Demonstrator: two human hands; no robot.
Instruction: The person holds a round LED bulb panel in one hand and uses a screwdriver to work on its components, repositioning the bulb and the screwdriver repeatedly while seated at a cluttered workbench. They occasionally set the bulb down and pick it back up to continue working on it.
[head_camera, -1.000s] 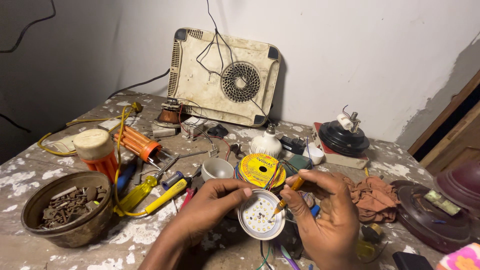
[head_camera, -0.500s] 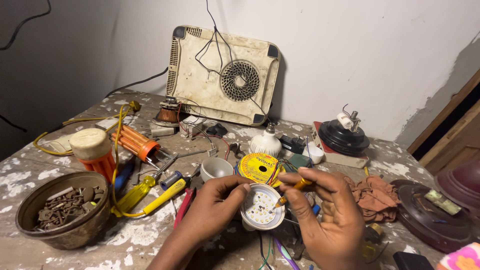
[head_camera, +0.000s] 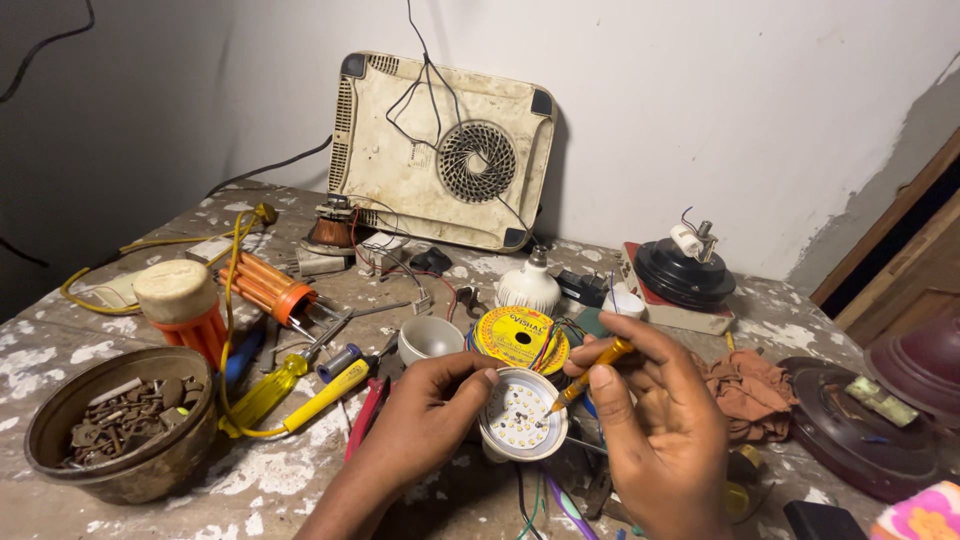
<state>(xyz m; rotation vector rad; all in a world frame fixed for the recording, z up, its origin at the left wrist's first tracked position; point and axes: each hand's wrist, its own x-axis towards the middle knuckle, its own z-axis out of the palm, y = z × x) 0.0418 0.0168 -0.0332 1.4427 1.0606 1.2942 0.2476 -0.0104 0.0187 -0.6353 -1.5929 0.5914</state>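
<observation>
Two bare hands work at lower centre: the left hand (head_camera: 425, 415) grips a round white LED bulb base (head_camera: 520, 415), dotted with small chips, while the right hand (head_camera: 660, 425) pinches a slim yellow screwdriver (head_camera: 590, 372), tip on the board. Since earlier, the bulb has tilted slightly.

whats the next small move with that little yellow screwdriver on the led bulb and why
Probably lower the tip a touch further onto the white LED board and seat it before turning. The right hand holds the yellow screwdriver angled down with its tip right at the board's edge, while the left hand steadies the bulb's rim; whether the tip sits in a screw is too small to tell.
</observation>
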